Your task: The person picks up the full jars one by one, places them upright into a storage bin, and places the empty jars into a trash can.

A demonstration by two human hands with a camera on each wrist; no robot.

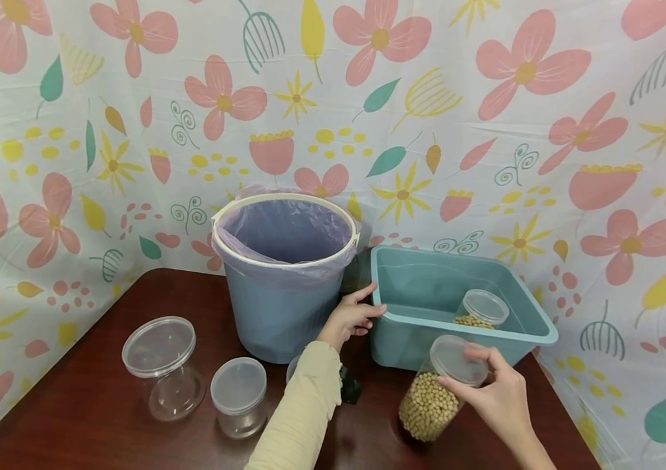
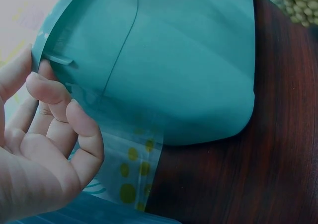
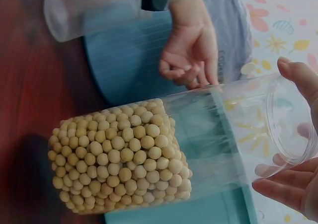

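The right hand (image 1: 499,398) is gripping the lidded top of a clear jar of soybeans (image 1: 432,398), fingers curled round the rim while the jar is standing, slightly tilted, on the table (image 1: 104,424) just in front of the teal tub (image 1: 535,326). The left hand (image 1: 349,318) is resting its thumb and relaxed fingers against the tub's near left corner, steadying it rather than clenching. The jar is looking about half full of beans, so it is likely bottom-heavy, with smooth, thin plastic walls that could slip or flex; holding it by the stiffer lid rim, or lower round the filled part, seems safest. Inside the tub a smaller lidded jar (image 1: 481,308) is sitting with a shallow layer of beans. Left of the tub a blue bin (image 1: 280,307) lined with a purple bag is standing open, and two empty clear lidded jars (image 1: 162,365) are standing on the table's left side
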